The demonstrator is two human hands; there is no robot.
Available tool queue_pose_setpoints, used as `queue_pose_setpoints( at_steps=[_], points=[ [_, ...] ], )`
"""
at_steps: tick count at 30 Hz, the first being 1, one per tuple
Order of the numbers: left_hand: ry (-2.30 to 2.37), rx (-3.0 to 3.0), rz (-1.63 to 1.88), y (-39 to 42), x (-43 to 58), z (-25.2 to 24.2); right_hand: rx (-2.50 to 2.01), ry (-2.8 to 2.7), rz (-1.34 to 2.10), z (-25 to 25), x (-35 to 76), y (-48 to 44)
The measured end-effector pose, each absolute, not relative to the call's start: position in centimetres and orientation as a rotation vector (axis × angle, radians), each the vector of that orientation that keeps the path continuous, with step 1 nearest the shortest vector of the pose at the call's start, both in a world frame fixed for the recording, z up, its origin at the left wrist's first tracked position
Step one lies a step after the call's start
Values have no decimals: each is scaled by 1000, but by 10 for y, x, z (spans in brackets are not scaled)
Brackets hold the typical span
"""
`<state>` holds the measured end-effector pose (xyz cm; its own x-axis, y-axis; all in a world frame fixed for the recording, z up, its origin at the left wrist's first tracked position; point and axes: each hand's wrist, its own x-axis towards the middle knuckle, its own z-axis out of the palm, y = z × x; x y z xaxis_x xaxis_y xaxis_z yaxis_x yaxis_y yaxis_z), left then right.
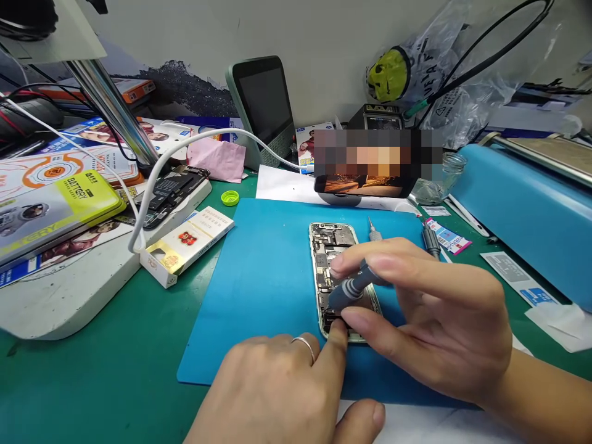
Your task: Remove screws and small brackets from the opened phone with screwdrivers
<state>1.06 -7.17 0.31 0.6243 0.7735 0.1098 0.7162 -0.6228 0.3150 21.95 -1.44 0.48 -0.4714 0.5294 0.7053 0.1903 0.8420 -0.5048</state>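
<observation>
On the bench, largest to smallest:

Green bench surface [115, 370]: covers the whole foreground and carries everything listed below.
Blue machine housing [522, 209]: lies along the right edge, well apart from the hands.
Blue work mat [268, 277]: lies flat at the centre of the bench, under the opened phone and both hands.
White lamp base [69, 296]: sits at the left, with a metal post [111, 111] rising from it at a slant.
Small screen device [263, 105]: stands upright against the back wall, screen dark.
Right hand [435, 314]: comes in from the lower right; thumb and fingers are closed around a grey screwdriver, whose tip end points down into the phone's lower half.
Left hand [282, 388]: rests on the mat's near edge, a ring [305, 345] on one finger; one fingertip presses the bottom end of the phone, the hand holding nothing.
Opened phone [340, 277]: lies face-open on the mat, long axis running away from the viewer, internal boards exposed; its lower part is partly hidden by the fingers.
Cigarette pack [187, 243]: lies flat just beside the mat's left edge.
Grey screwdriver [351, 287]: is tilted, clamped in the right hand, over the phone.
Spare driver [374, 229]: lies on the mat just beyond the phone.
Green bottle cap [230, 198]: sits near the mat's far left corner.
</observation>
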Motion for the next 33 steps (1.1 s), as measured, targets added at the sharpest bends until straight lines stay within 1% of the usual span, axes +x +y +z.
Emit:
queue_pose_setpoints(
  at_steps=[6,17,24,28,33],
  points=[
    [1208,2591,338,-72,10,2,-582,-2053,579,6,220,-20],
    [1126,2626,376,-71,7,-4,-651,-1939,575,3,221,-24],
    [1125,2622,333,-70,7,-3,-666,-1892,551,5,219,-23],
    [1156,2594,276,-70,8,2,-646,-1850,555,6,214,-23],
    [1247,2580,318,-75,9,9,-704,-1833,562,6,211,-24]
  ],
)
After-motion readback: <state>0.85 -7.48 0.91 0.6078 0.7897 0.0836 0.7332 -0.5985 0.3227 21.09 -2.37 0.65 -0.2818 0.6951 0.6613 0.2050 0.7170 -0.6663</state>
